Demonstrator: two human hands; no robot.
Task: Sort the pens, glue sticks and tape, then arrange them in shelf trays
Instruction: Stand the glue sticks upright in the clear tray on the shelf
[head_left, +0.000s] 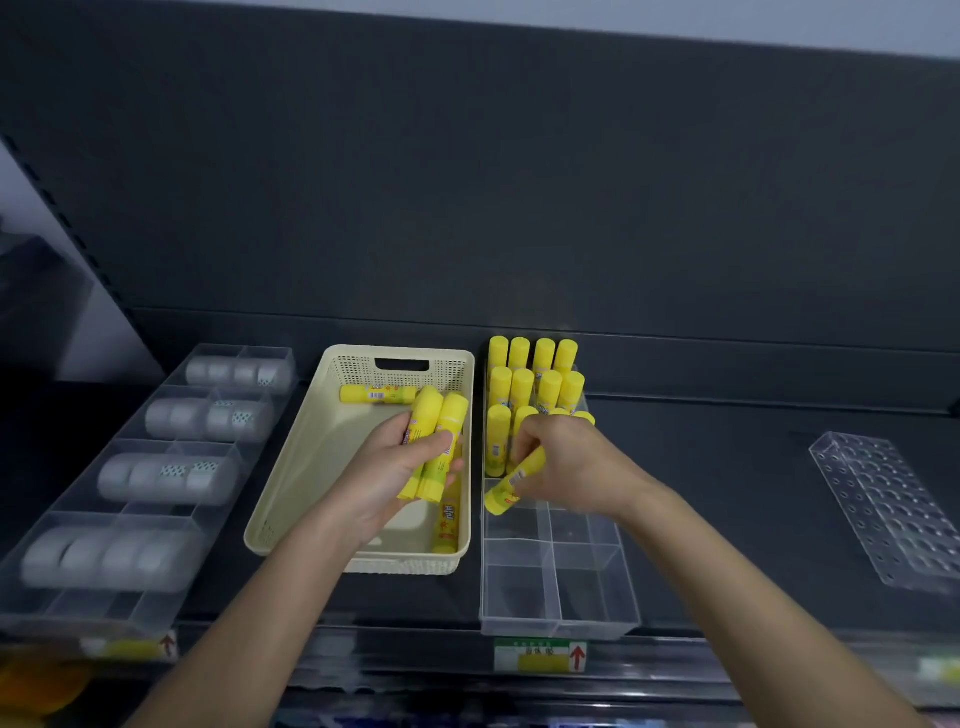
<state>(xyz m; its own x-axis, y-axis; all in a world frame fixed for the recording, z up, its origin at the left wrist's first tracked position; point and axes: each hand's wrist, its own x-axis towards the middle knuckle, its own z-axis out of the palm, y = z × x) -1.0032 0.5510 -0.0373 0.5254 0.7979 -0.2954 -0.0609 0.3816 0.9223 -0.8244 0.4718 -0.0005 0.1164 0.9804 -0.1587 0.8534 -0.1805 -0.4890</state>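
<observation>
- The glue stick (514, 480) in the right hand (566, 467) is tilted. Its upper end is tucked into the curled fingers (524, 441), and its lower end sticks out below them toward the near left, over the left edge of the clear divided tray (561, 587).
- The right fingers are clamped round that stick. How the thumb lies cannot be told.
- Just beyond those fingers, upright glue sticks (535, 374) stand in rows in the far compartments of the tray, and the nearest ones are partly hidden behind the knuckles. The compartments below the wrist hold nothing.
- The left hand (384, 467) grips a bundle of glue sticks (434, 447) over the cream basket (291, 499). The thumb lies across their front and the fingers wrap behind. The caps stick out past the fingertips, away from the person.
- Past those caps, a lone glue stick (376, 394) lies crosswise at the far end of the basket. Another one (448, 525) lies along the right wall, under the bundle.
- The two hands are near each other but apart, with the basket wall between them.
- Well to the left of the left hand, a clear tray (67, 525) holds rows of tape rolls (156, 478).
- Well to the right of the right hand, a clear holed rack (893, 509) lies on the dark shelf (727, 467).
- A shelf label (540, 656) with a red arrow sits on the shelf edge below the divided tray.
</observation>
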